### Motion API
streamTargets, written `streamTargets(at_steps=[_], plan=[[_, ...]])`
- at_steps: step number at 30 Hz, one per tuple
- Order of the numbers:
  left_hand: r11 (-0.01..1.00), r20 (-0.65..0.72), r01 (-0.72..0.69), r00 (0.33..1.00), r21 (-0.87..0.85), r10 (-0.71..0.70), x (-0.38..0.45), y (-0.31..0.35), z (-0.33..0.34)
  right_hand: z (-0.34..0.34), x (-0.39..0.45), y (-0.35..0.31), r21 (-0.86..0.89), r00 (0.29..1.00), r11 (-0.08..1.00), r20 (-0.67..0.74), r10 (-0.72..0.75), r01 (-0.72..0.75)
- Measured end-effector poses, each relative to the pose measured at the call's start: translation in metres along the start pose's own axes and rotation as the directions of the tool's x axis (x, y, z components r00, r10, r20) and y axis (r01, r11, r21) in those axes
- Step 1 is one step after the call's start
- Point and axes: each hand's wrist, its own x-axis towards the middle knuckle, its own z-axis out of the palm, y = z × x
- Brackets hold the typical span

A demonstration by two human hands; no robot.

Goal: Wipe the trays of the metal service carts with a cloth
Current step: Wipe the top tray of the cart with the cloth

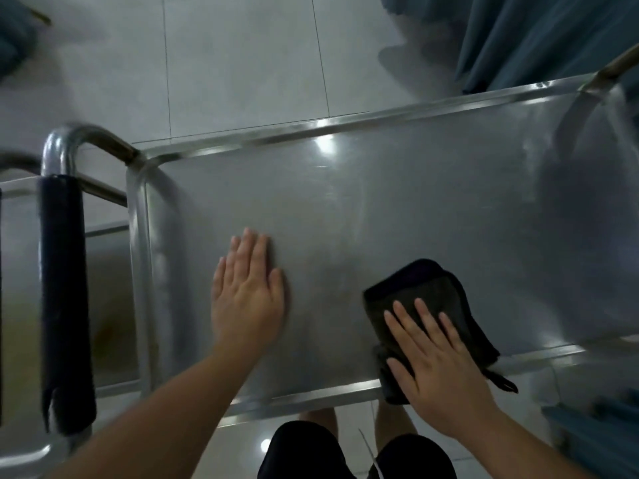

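Tray (397, 216): top shelf of a metal cart, wide and bare across the middle and far side; its right end runs out of view, blurred.
Rim (311, 397): raised lip all round; near edge runs just under both wrists, far edge borders the tiled floor (242, 63).
Second cart (20, 271): just beside the tray's left end, mostly cut off; its padded dark handle (64, 299) stands upright there.
Curtain (553, 39): blue-green, hanging past the far right corner.
Cloth (435, 305): dark, folded, on the tray's near right part, one corner lapping over the near rim.
Right hand (439, 371): flat on the cloth, fingers straight and spread, pressing.
Left hand (247, 299): flat on bare tray, fingers straight, holding nothing.
Legs: partly seen below the near rim; dark shorts.
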Motion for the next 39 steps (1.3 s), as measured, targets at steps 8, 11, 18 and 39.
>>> streamTargets(at_steps=[8,11,18,39], plan=[[0.994,0.029,-0.029,0.999,0.106,0.026,-0.006,-0.029,0.030,-0.044,0.119,-0.001,-0.032,0.996,0.998,-0.070,-0.054,0.052],[0.992,0.000,-0.039,0.999,0.116,0.039,-0.005,-0.031,0.034,-0.076,0.195,0.002,0.019,0.996,1.000,-0.091,0.026,-0.024],[0.991,-0.052,-0.046,0.997,0.128,0.053,-0.005,-0.033,0.039,-0.117,0.300,-0.001,0.138,0.954,0.959,-0.137,0.267,-0.248],[0.993,0.025,-0.058,0.998,0.101,0.056,-0.006,-0.033,0.035,0.016,-0.014,-0.034,0.002,0.994,0.994,0.026,-0.111,0.111]])
